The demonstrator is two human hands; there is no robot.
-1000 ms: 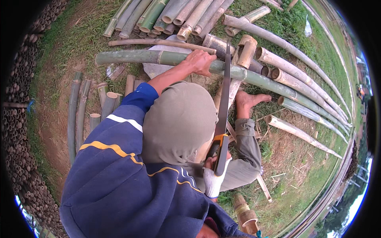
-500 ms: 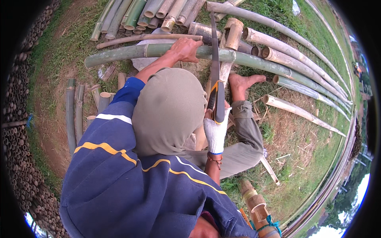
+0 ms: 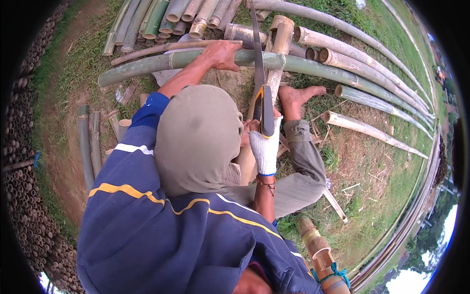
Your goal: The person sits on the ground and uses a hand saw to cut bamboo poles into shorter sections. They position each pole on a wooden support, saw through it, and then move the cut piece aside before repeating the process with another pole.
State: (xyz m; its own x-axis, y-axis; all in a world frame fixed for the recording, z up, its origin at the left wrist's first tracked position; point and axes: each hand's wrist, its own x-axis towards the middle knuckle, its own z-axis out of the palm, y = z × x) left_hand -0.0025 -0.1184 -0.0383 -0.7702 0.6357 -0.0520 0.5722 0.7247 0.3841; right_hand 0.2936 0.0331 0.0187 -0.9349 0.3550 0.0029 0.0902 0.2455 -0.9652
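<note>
A long green bamboo pole [image 3: 183, 60] lies crosswise ahead of me. My left hand [image 3: 221, 55] is closed over it from above, left of the saw. In my right hand [image 3: 264, 149], which wears a white knit glove with bare fingertips, is a handsaw [image 3: 266, 110] with a black and orange handle. Its long blade points away from me and crosses the pole just left of a bamboo support [image 3: 283, 35]. Whether the teeth have cut in cannot be seen. A thin bamboo strip [image 3: 161, 47] lies just beyond the pole.
My bent knee [image 3: 198, 132] in olive trousers stands between my arms; my bare foot [image 3: 296, 98] rests near the support. Cut bamboo pieces [image 3: 161, 19] are piled at the far left. Long poles [image 3: 362, 51] stretch away right. A notched bamboo piece [image 3: 320, 252] lies near right.
My right hand has pushed the saw a little away from me across the pole. My left hand stays on the pole. The whole view has shifted slightly.
</note>
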